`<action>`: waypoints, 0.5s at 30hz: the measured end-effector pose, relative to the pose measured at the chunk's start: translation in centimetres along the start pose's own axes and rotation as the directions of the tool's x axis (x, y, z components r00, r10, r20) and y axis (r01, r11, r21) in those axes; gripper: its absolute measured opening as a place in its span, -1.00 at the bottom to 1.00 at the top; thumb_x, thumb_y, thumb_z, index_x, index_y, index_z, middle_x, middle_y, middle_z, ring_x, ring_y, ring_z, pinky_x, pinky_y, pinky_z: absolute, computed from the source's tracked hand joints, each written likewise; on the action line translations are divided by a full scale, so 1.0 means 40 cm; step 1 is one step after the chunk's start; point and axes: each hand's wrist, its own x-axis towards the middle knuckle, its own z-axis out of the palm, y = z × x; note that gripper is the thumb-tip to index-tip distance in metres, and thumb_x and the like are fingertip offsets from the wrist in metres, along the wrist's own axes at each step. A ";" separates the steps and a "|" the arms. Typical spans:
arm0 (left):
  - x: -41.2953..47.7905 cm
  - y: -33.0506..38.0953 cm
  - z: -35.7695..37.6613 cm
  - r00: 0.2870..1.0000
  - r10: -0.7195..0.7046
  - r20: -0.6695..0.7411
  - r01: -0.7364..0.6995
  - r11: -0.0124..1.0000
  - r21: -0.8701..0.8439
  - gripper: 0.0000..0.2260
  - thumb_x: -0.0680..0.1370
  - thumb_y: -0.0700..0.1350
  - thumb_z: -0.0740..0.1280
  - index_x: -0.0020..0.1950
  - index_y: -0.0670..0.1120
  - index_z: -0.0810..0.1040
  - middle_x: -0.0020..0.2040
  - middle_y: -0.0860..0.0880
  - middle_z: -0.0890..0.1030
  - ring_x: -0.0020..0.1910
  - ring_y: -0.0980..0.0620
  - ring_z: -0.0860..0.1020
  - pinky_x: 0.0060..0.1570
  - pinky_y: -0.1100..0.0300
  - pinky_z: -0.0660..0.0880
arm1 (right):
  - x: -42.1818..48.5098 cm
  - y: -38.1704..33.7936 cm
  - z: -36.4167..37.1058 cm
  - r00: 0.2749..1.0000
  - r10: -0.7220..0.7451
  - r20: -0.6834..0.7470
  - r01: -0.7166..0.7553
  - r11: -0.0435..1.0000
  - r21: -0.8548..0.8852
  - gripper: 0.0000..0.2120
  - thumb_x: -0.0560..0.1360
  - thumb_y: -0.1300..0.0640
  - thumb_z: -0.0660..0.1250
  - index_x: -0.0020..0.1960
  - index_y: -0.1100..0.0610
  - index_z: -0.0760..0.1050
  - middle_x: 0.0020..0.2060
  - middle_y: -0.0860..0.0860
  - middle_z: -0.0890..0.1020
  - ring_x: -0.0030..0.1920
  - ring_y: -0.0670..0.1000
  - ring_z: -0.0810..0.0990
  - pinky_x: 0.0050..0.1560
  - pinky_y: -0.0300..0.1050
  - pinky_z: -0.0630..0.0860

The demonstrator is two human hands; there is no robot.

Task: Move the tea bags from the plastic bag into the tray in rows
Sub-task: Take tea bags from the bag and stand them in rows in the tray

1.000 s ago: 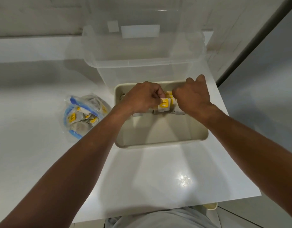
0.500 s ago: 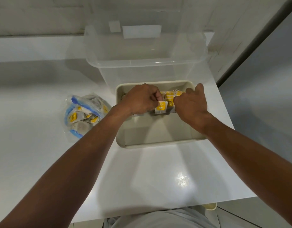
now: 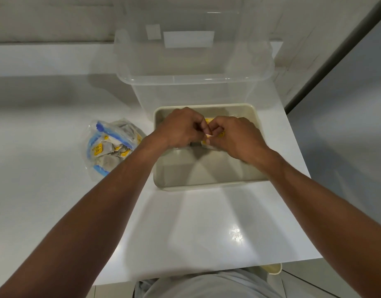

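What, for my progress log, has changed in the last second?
The right hand slid left until its fingertips met the left hand over the tea bags, both pinching them and hiding most yellow tags. The tray, plastic bag and clear bin stayed put.

— Can any of the writing be read?
— Not a word. The yellow tag inside the plastic bag, left of centre, carries a few short lines of dark print, too small to make out.
— And the tea bags in the tray?
— Same yellow tags at mid-frame. One shows dark marks, but it is mostly hidden and unreadable.
— The clear box at the top?
— A wide white sticker, with a smaller sticker to its left. No writing can be made out on either
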 end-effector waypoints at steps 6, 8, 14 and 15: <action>-0.050 -0.024 -0.062 0.997 -0.035 -0.067 0.036 0.999 0.014 -0.88 0.44 -0.15 0.48 -0.07 0.03 0.71 -0.18 0.09 0.70 -0.15 0.11 0.66 0.03 0.09 0.60 | 0.034 -0.040 0.054 1.000 -0.006 0.016 0.002 0.975 0.220 -0.89 0.39 -0.04 0.52 -0.16 -0.07 0.62 -0.30 -0.16 0.64 -0.19 -0.09 0.61 -0.17 -0.14 0.49; -0.070 -0.044 -0.088 0.992 -0.049 -0.120 0.044 0.998 -0.046 -0.87 0.46 -0.17 0.47 -0.05 0.03 0.70 -0.20 0.06 0.71 -0.22 0.13 0.67 -0.01 0.09 0.61 | 0.041 -0.061 0.073 0.997 -0.049 0.065 0.029 0.957 0.289 -0.91 0.40 0.01 0.52 -0.18 -0.06 0.61 -0.31 -0.11 0.63 -0.23 -0.08 0.58 -0.19 -0.15 0.45; -0.136 -0.102 -0.147 0.980 -0.058 -0.189 0.027 0.986 -0.163 -0.93 0.50 -0.11 0.47 -0.05 0.06 0.68 -0.21 0.07 0.68 -0.32 0.14 0.61 -0.15 0.20 0.55 | 0.071 -0.123 0.132 0.979 -0.088 0.182 0.014 0.928 0.372 -0.90 0.45 0.11 0.49 -0.13 -0.03 0.58 -0.24 0.05 0.68 -0.25 -0.05 0.60 -0.17 -0.09 0.52; -0.148 -0.110 -0.152 0.978 -0.065 -0.196 0.030 0.984 -0.176 -0.93 0.51 -0.11 0.47 -0.05 0.05 0.68 -0.21 0.07 0.68 -0.33 0.12 0.62 -0.19 0.23 0.55 | 0.079 -0.131 0.143 0.976 -0.083 0.203 0.002 0.930 0.367 -0.91 0.46 0.12 0.48 -0.11 -0.01 0.58 -0.23 0.09 0.70 -0.25 -0.04 0.62 -0.20 -0.10 0.50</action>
